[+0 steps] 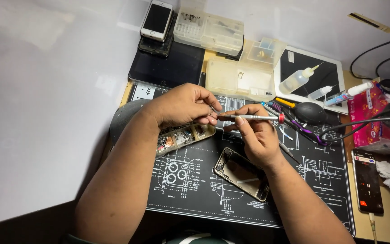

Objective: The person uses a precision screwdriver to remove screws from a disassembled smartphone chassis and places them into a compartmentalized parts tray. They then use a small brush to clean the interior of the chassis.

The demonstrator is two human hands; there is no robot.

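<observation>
Black work mat (195, 190) with white line drawings covers the bench. On it, an opened phone housing (242, 174) lies just below the right wrist; a parts tray (183, 135) full of small bits sits under the left hand. Right hand (256, 135) has fingers clamped on a slim silver screwdriver (251, 117), held level, tip pointing left. Left hand (183, 106) has fingertips pinched together at that tip, on something too small to tell
</observation>
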